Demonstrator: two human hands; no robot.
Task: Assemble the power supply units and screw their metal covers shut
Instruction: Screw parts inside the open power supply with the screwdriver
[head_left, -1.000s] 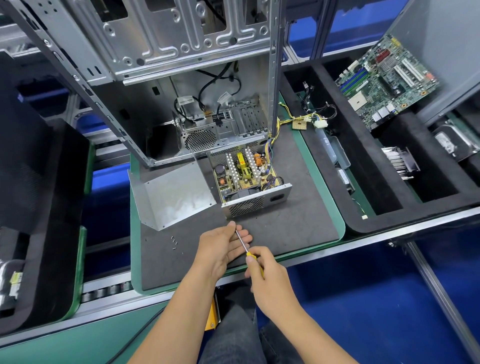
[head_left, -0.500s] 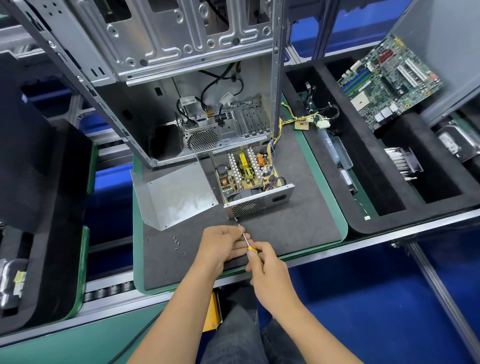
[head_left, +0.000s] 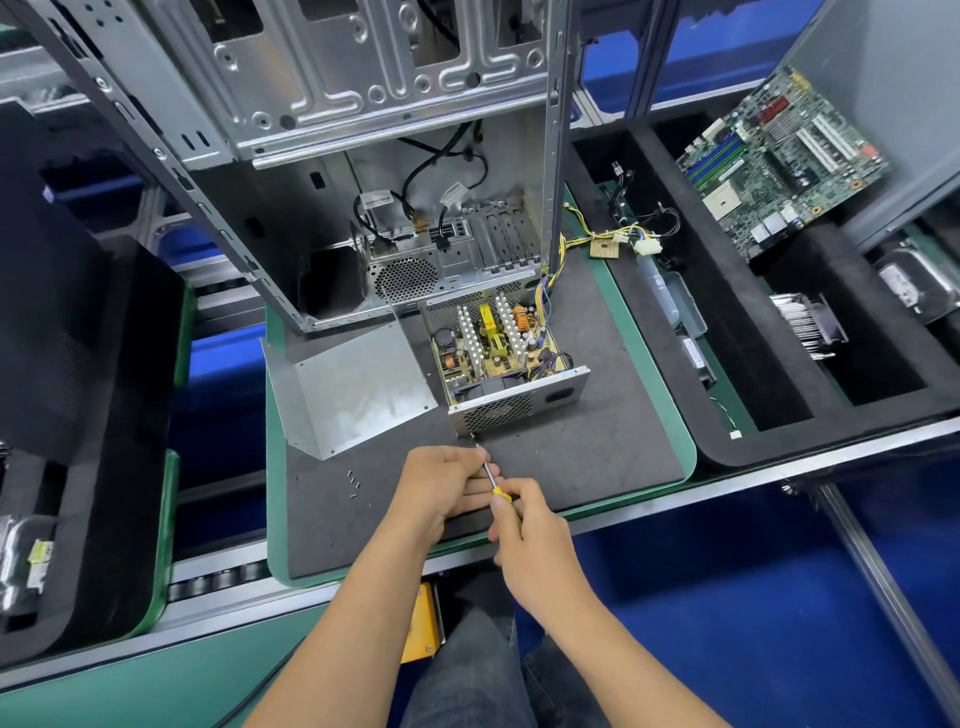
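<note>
Both hands (head_left: 511, 512) on screwdriver (head_left: 491, 475)

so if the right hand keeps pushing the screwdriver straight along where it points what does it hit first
Probably the power supply unit: the right hand aims the screwdriver at its near lower-left corner, tip almost there; depth is unclear.

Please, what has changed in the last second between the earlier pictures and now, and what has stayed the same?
Both hands moved forward toward the open power supply. The screwdriver tip, earlier well short of it, now sits at its lower front corner. The right hand still grips the yellow handle; the left hand still steadies the shaft. The metal cover and loose screws stayed put.
</note>
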